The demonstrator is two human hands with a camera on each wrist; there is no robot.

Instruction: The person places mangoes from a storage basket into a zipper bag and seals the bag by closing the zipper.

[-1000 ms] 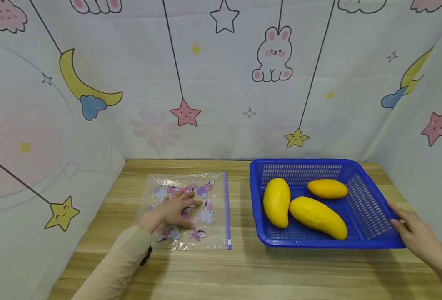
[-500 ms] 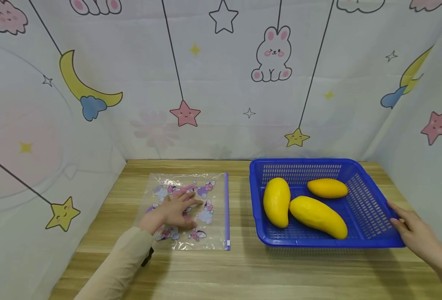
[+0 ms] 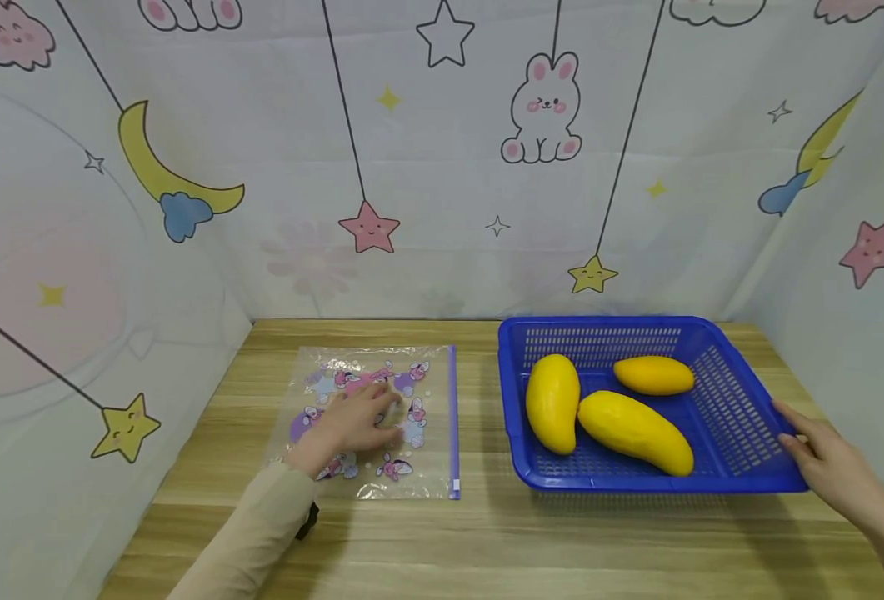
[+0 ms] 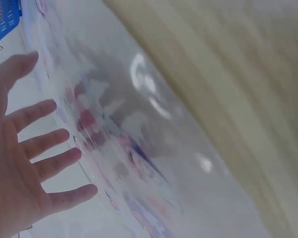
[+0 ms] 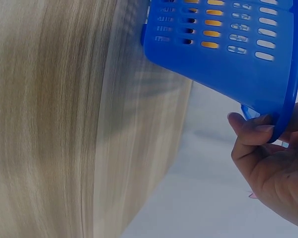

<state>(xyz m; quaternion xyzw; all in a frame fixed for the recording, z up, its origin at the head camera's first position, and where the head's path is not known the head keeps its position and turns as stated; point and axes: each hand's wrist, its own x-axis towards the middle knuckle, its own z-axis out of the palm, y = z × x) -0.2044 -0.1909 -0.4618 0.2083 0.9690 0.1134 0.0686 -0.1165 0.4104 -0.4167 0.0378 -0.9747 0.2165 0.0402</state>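
Head view: left hand flat, fingers spread, on clear cartoon-printed zip bag; right hand grips blue basket rim.

Bright, even light, soft shadows; both wrist views blurred (head view sharp).

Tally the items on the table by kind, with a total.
Mangoes: 3
Basket: 1
Zip bag: 1
Total: 5
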